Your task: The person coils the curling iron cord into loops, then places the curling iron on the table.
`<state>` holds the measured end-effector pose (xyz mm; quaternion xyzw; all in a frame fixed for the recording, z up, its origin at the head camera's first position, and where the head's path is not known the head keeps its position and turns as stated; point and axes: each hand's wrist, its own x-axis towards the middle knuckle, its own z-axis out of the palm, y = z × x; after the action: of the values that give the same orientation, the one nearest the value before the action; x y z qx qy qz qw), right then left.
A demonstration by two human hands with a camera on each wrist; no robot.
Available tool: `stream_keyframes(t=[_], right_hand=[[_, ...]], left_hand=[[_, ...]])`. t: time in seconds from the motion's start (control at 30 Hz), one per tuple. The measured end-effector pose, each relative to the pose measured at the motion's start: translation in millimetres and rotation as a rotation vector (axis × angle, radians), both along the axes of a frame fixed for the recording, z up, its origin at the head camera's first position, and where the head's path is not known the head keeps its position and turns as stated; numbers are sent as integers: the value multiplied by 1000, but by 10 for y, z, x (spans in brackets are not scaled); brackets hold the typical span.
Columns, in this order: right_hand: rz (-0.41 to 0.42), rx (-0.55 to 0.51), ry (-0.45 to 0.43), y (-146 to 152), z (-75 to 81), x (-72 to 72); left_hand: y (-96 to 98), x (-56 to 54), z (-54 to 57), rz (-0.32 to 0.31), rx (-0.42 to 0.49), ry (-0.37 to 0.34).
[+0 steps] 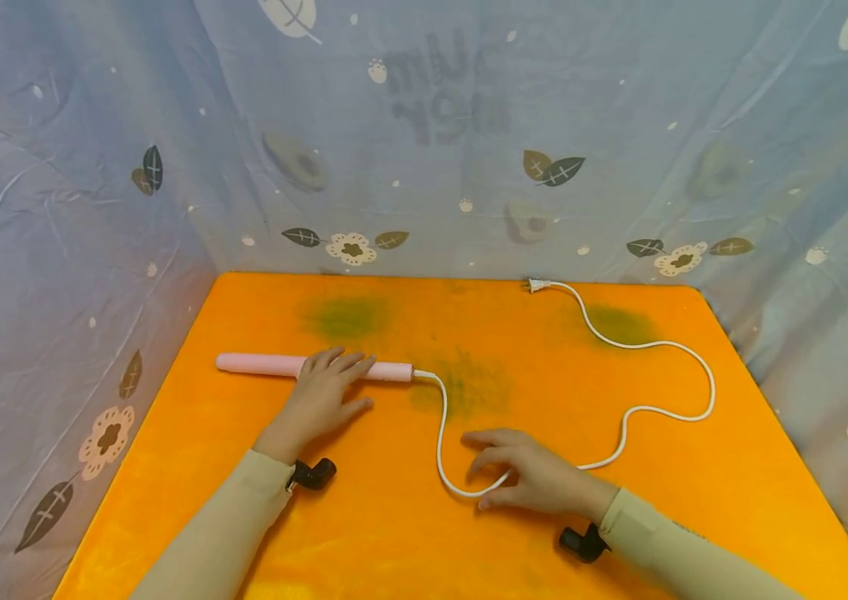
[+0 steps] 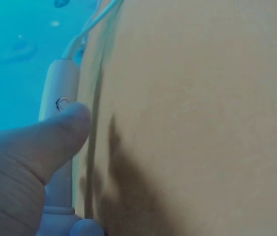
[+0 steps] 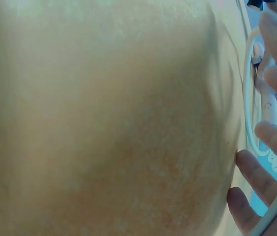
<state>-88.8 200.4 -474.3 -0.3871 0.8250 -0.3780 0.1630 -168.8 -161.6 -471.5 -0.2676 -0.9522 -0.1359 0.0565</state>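
A slim pink hair-styling wand (image 1: 258,363) lies across the left part of the orange table, its white cord (image 1: 440,425) leaving the right end. My left hand (image 1: 316,396) rests over the middle of the wand, fingers reaching across it and thumb held apart. In the left wrist view the thumb is near a small round button (image 2: 63,103) on the wand's handle (image 2: 59,81). My right hand (image 1: 532,475) is over the cord, fingers spread and loosely bent. The cord (image 3: 276,206) runs beneath the palm without the fingers closed round it.
The cord winds over the right side of the orange tabletop (image 1: 363,533) to a two-pin plug (image 1: 538,285) at the back edge. Pale patterned curtains (image 1: 424,167) enclose the back and both sides. Black wrist cameras (image 1: 583,543) sit below both sleeves.
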Motion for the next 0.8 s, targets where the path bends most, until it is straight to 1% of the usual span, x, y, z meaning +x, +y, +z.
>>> stream_keyframes(t=[0.13,0.2,0.33,0.43,0.6,0.8], right_hand=[[15,16,116,-9,-15,7],[17,22,176,-13,-23,11],[21,17,220,-22,-39,21],[15,17,220,-26,-38,27],[-8,18,180,-32,-21,24],[-21,-13,147,-27,-4,22]], left_hand=[[-8,-33,-14,2,23,-23],[-13,-54,-37,3,15,-32],[-12,-90,-91,0,0,-36],[3,-108,-119,12,-5,-34],[32,-133,-123,40,-12,-45],[31,-170,-134,55,46,-59]])
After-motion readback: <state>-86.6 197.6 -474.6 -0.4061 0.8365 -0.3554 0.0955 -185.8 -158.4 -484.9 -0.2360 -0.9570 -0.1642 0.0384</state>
